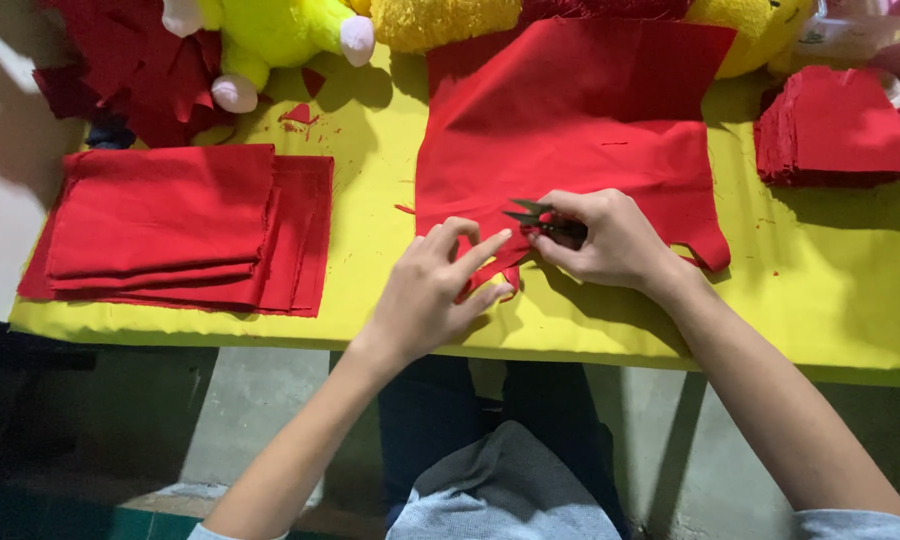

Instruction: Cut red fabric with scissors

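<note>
Starting at the bench's (370, 130) left end, you have a folded stack of red cloth (180, 225) lying by the near edge, well apart from your hands. Your left hand (435, 290) sits at the near edge around the middle, its grip pinching the lower border of the large red fabric piece (570, 130), index finger stretched toward the blades. Just beside it, your right hand (610, 240) is closed around small black snips (535, 215), their tips pointing left at the pinched spot, blades slightly parted. The fabric spreads away from both hands toward the far edge, so the cloth lies ahead of the snips and slightly left. A pile of cut red squares (830, 125) rests near the far right corner.
</note>
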